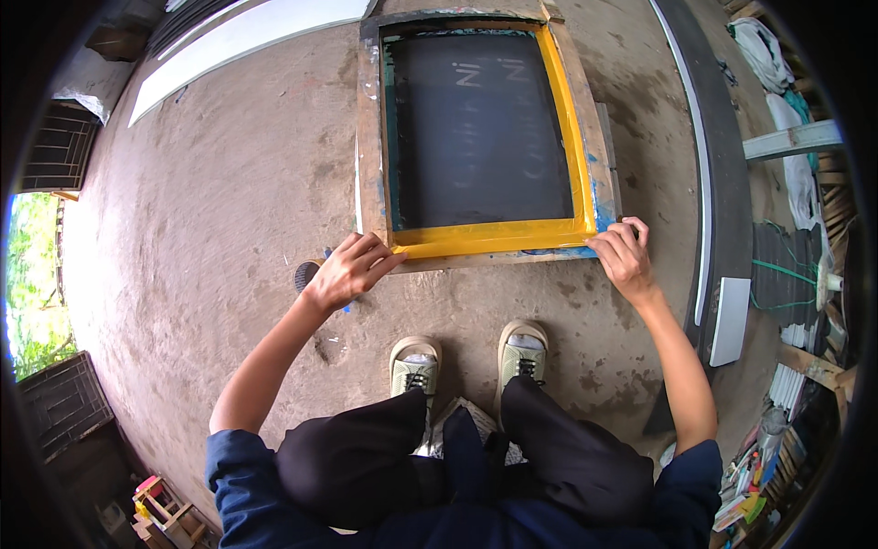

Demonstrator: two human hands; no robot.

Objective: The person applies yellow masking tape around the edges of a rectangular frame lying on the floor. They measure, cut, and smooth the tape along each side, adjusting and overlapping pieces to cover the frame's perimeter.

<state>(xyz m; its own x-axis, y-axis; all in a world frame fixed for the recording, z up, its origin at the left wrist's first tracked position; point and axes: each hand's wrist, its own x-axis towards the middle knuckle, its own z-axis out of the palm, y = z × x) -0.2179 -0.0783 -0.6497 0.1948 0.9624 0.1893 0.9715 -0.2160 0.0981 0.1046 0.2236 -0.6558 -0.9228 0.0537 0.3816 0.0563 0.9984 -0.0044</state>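
A wooden screen-printing frame with dark mesh lies in front of me, and pale lettering shows faintly on the mesh. Yellow tape lines its inner right edge, and a yellow tape strip runs along the near edge. At the near left corner, my left hand is closed, its fingertips pinching that strip's left end. My right hand pinches the strip's other end at the near right corner, fingers bent above the blue-stained wood. How firmly the strip is stuck to the frame I cannot tell.
A dark roll-like object is partly hidden beside my left hand. My shoes stand on the concrete floor near the frame. Long dark boards and a white panel lie to the right, with cluttered shelves beyond.
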